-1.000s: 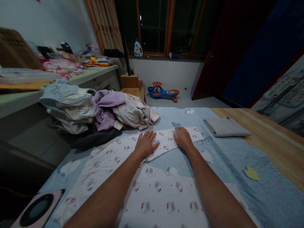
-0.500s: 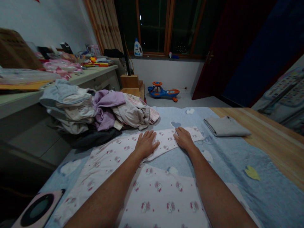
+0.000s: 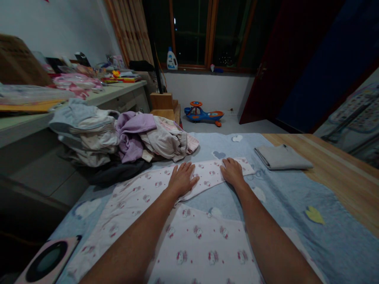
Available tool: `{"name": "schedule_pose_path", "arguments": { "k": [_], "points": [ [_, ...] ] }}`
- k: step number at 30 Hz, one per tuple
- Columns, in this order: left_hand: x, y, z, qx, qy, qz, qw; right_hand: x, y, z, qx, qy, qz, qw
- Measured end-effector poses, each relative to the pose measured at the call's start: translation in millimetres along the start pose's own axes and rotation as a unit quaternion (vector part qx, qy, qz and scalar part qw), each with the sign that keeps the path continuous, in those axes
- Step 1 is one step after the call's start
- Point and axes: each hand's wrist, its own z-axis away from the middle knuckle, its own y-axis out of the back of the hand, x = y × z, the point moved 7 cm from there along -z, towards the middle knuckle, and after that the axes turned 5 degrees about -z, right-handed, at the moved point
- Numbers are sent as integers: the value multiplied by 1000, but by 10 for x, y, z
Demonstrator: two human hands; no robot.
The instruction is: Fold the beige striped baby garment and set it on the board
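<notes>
Pale pink pajama pants [image 3: 148,185] with a cat-face print lie spread on a blue blanket [image 3: 296,205]. On their far leg my left hand [image 3: 182,180] rests flat, fingers spread. My right hand [image 3: 232,171] lies on the same leg farther right, near its cuff, with its fingers stretched out. Closer to me is another part of matching printed cloth [image 3: 204,240], flat between my forearms; whether it is the same garment I cannot tell. My forearms hide some of the fabric.
A heap of clothes [image 3: 136,138] sits at the far left beside a cluttered desk [image 3: 118,94]. To the right lies a folded grey garment [image 3: 281,157] near the wooden board [image 3: 340,165]. A pink device [image 3: 47,260] is at the lower left. Behind stands a ride-on toy [image 3: 204,114].
My right hand has slid slightly to the right along the pant leg toward the cuff. My left hand has stayed in place.
</notes>
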Motion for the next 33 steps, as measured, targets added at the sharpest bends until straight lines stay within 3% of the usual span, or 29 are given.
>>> {"name": "schedule_pose_path", "arguments": {
  "k": [7,15,28,33],
  "points": [
    [-4,5,3,-5,1,3,1000,88,-85,-45,-25,-2,-8,1000],
    [11,33,6,-4,-1,1,1000,294,130,-59,37,-66,-6,997],
    [9,27,5,-9,0,-1,1000,336,-55,-47,-36,-102,6,994],
    [-3,22,5,-5,-3,-1,1000,378,-19,-67,-24,-115,-9,993]
  ]
}}
